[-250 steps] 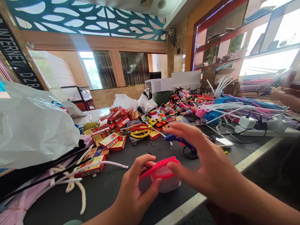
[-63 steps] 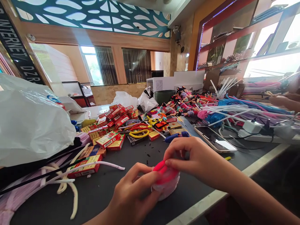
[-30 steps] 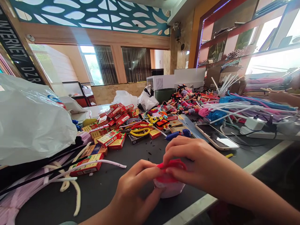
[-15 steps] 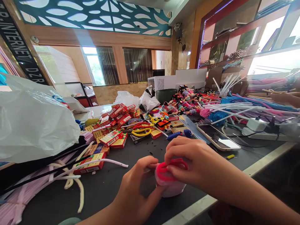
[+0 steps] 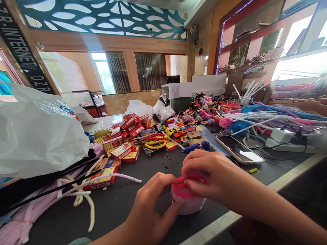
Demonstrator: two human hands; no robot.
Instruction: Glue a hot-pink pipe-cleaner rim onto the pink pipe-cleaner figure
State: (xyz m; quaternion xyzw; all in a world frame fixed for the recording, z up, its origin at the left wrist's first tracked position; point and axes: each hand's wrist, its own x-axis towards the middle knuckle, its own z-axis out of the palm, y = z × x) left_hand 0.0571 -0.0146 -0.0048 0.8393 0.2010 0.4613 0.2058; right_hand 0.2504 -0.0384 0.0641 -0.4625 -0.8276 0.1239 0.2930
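Note:
A small, round, pale pink piece stands on the dark table near its front edge, with a red, strip-like coil on its top. My left hand curves around its left side, thumb low against the wall and index fingertip at the red coil. From the right, my right hand pinches the red strip between thumb and fingers and covers part of it. Just beyond my right hand lies a blue glue gun. What the pink piece is made of is unclear.
Small red and yellow boxes are heaped at centre left, near yellow-handled scissors. Pipe cleaners and a white plastic bag lie left. A phone and a power strip lie right. Another person's hand shows at far right.
My left index finger has moved in against the red coil. The red loop that showed above my right thumb is now more covered by my fingers. The view has shifted slightly.

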